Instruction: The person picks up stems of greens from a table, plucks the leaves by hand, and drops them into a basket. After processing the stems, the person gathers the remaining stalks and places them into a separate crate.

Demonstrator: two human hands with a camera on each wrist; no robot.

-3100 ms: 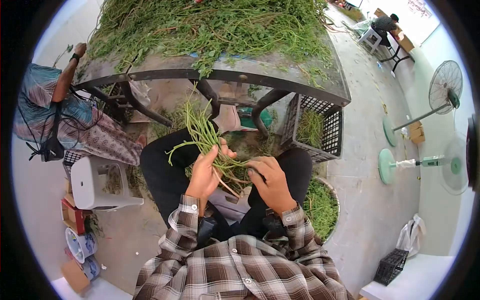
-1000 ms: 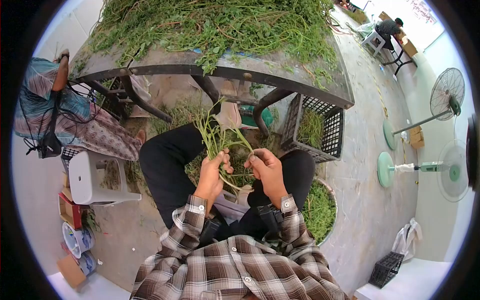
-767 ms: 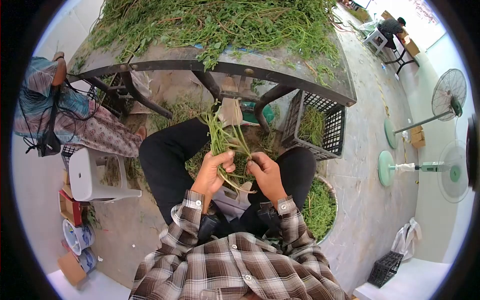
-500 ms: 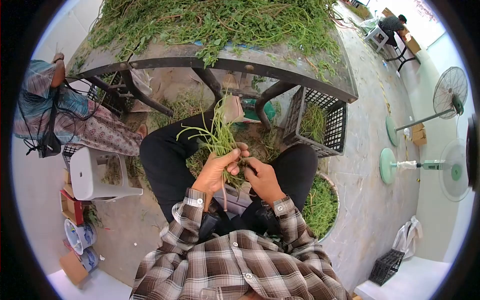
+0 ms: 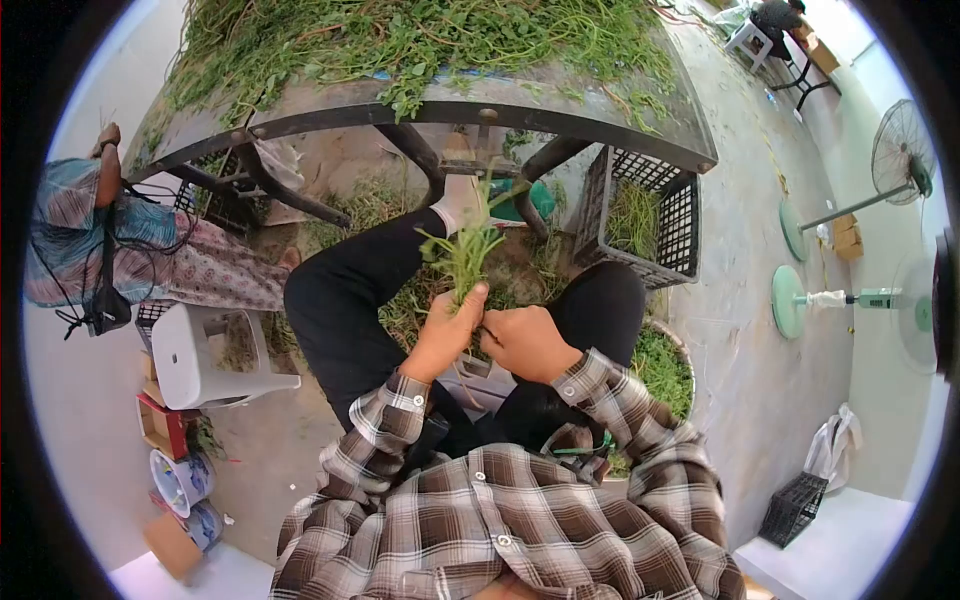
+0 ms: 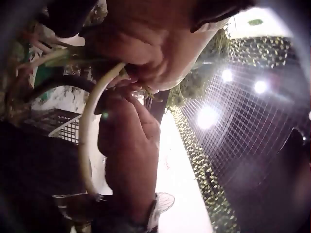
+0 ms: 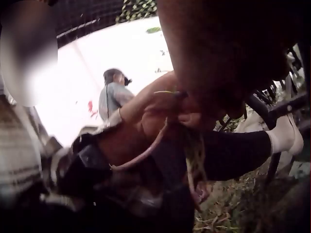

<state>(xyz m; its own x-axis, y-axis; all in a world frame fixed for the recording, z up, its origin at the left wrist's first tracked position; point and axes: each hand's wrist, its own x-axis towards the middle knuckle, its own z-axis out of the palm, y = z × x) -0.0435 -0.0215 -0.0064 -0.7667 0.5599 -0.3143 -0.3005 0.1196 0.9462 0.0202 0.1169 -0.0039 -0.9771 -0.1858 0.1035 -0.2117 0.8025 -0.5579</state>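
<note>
My left hand [image 5: 445, 335] grips a bunch of leafy green stems [image 5: 465, 262], tips pointing up and away from me. Beside it, my right hand [image 5: 532, 342] has its fingers curled and pinches at the stems by the left thumb, its fingertips largely hidden. A pale bare stem [image 6: 87, 131] curves out below the left hand in the left wrist view, where the right hand [image 6: 127, 150] meets the left. Close up in the right wrist view, the right hand [image 7: 218, 58] is dark and covers much of the bunch; thin stems [image 7: 194, 158] hang below it.
Greens [image 5: 430, 45] are heaped on the table [image 5: 330, 122] ahead. A black crate [image 5: 640, 215] of stems stands under its right side, a round basket of greens [image 5: 665, 375] by my right knee. A white stool [image 5: 190, 355], standing person [image 5: 110, 235] and fans [image 5: 785, 300] flank me.
The bunch now stands more upright in my left hand. My right hand, which held stems apart to the right a second ago, has come in against the left, its forearm turned more sideways.
</note>
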